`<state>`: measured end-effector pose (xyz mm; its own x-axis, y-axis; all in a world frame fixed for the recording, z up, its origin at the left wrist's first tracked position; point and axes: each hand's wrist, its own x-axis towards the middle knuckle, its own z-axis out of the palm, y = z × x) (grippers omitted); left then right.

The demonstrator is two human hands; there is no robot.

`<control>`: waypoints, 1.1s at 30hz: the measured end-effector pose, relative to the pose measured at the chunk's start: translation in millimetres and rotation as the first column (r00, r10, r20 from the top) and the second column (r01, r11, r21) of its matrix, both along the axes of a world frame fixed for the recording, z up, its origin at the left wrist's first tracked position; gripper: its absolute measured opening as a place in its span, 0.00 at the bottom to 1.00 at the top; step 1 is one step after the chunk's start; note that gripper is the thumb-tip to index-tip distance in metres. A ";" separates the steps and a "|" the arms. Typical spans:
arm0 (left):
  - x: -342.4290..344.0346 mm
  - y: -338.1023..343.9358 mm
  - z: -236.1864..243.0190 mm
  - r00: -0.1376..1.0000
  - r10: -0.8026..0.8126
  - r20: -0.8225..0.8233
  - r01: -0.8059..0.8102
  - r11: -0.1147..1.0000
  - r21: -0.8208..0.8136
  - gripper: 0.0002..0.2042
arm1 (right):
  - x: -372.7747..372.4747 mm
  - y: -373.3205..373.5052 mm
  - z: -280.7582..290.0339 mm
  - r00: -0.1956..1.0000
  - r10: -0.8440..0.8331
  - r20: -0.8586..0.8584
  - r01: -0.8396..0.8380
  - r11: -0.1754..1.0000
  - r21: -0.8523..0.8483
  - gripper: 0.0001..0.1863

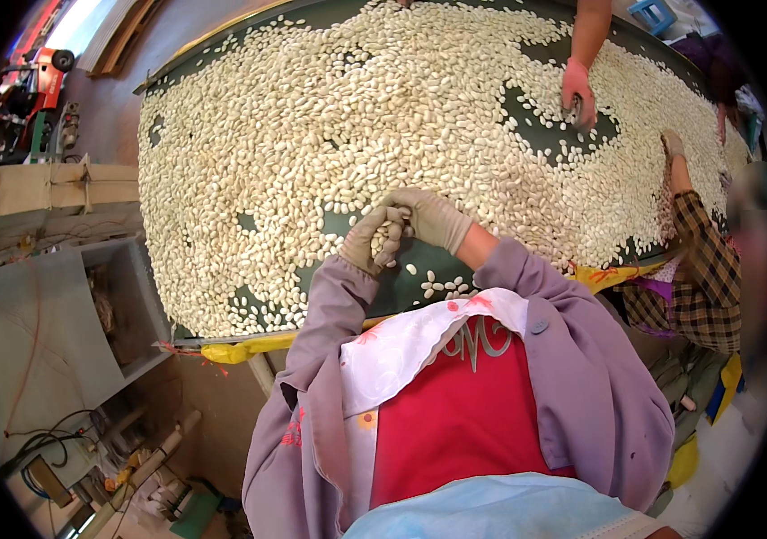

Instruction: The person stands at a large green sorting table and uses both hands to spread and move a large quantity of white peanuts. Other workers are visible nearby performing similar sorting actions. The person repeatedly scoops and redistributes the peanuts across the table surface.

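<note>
White beans [312,117] lie spread thickly over a long dark green sorting table [545,135]. At the near edge, my gloved left hand [367,241] is curled round a small handful of beans [382,238]. My gloved right hand [430,218] meets it from the right, its fingers bent over the fingertips of the left and the beans; what they grip, if anything, is hidden. Just below both hands, a few loose beans [437,286] lie on bare green surface.
A co-worker's pink-gloved hand [578,94] reaches in from the far side. A person in plaid [707,269] works at my right, a gloved hand [673,148] on the beans. At left stand a grey metal box [33,332] with cables and a red machine [42,76].
</note>
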<state>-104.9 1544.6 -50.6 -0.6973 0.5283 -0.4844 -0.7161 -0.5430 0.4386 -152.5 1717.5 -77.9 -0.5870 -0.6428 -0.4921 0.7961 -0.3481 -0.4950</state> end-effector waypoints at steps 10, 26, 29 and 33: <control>41.3 55.0 -48.5 0.921 0.096 0.376 -0.244 0.897 0.368 0.16 | 48.8 101.5 55.1 0.756 -0.144 -0.639 0.457 0.815 0.356 0.10; 74.7 49.2 -38.1 0.913 -0.006 0.409 -0.281 0.716 0.639 0.15 | 47.4 318.3 -4.1 0.876 0.350 -0.332 0.396 -0.128 0.909 0.40; 76.8 59.4 -36.8 0.925 0.010 0.379 -0.274 0.710 0.649 0.16 | 52.3 230.6 -24.4 0.627 0.570 -0.530 0.601 0.078 0.795 0.40; 73.9 79.9 -35.9 0.924 0.004 0.381 -0.270 0.713 0.647 0.15 | 22.2 129.9 -16.0 0.568 0.596 -0.568 0.427 0.376 0.822 0.43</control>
<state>-31.0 1624.5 -86.5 -0.6565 0.7139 -0.2436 -0.6338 -0.6972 -0.3350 -130.3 1847.4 -93.8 -0.9542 -0.2425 -0.1750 -0.0448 0.6945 -0.7181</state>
